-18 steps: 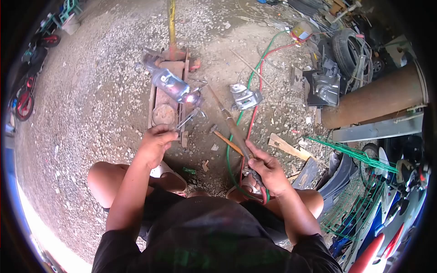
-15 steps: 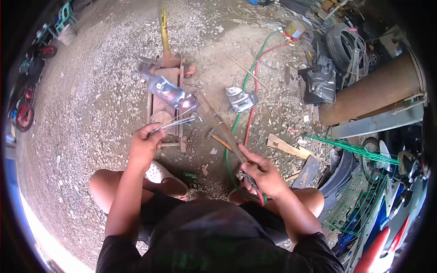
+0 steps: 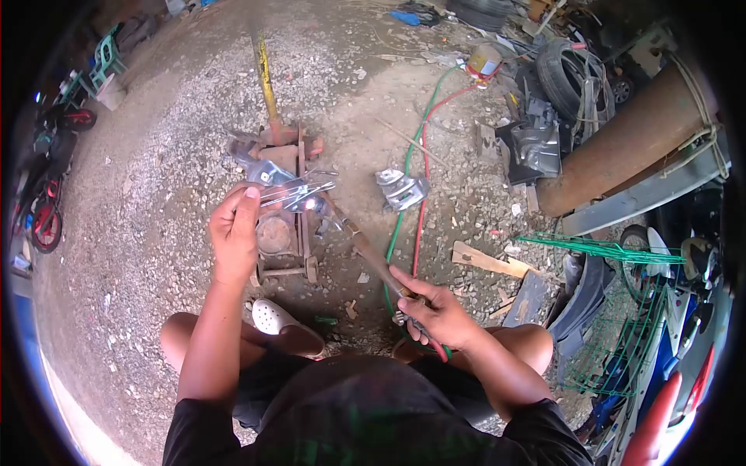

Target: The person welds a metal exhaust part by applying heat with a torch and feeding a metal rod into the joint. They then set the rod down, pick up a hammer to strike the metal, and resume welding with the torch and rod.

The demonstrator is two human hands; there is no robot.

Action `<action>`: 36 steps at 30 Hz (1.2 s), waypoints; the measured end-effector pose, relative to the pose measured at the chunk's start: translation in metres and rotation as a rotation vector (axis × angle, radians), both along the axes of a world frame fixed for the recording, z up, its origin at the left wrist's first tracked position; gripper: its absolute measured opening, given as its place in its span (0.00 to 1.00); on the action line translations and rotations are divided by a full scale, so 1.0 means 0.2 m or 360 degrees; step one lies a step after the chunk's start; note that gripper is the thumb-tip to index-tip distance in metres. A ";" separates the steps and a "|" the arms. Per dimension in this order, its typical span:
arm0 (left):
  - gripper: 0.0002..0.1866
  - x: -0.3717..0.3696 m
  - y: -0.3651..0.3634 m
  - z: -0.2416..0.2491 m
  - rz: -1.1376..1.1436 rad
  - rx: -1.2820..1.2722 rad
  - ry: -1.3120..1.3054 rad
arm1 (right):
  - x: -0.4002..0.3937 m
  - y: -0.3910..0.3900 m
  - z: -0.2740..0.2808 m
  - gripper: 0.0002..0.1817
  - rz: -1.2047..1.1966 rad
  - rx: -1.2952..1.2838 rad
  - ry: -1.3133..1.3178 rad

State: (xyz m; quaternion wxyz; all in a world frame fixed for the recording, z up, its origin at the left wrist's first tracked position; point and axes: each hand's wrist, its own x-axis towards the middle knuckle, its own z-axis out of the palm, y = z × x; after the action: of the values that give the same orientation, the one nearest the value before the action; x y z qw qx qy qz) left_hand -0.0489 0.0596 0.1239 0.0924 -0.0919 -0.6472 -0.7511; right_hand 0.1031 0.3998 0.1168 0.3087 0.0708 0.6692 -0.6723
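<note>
My left hand pinches several thin metal rods, whose bent ends reach over a shiny metal part. That part lies on a rusty floor jack with a yellow handle. My right hand is wrapped round a long torch, its tip close to a bright glowing spot at the near end of the metal part. Green and red hoses run from the torch's lower end. Another crumpled metal piece lies on the ground beside the hoses.
Gravel covers the ground. A can, a tyre, a large rusty pipe, wood scraps and a green wire rack are on the right. At the far left are a green chair and a red-wheeled bike.
My left hand has risen away from me with the rods, which now cross over the metal part. My right hand and the torch have shifted slightly left and nearer to me in the view.
</note>
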 end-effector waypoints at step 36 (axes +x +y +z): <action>0.23 0.52 -0.11 -1.12 0.0001 -0.0394 -0.1449 | -0.09 -0.08 -0.15 0.30 -0.0253 -0.0094 -0.0261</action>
State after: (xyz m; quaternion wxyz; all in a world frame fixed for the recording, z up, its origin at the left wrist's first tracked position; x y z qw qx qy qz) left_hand 0.0550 0.0384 -0.1008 -0.2124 0.2367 -0.7065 -0.6322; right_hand 0.0857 0.3845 0.0864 0.3098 0.1692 0.6138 -0.7061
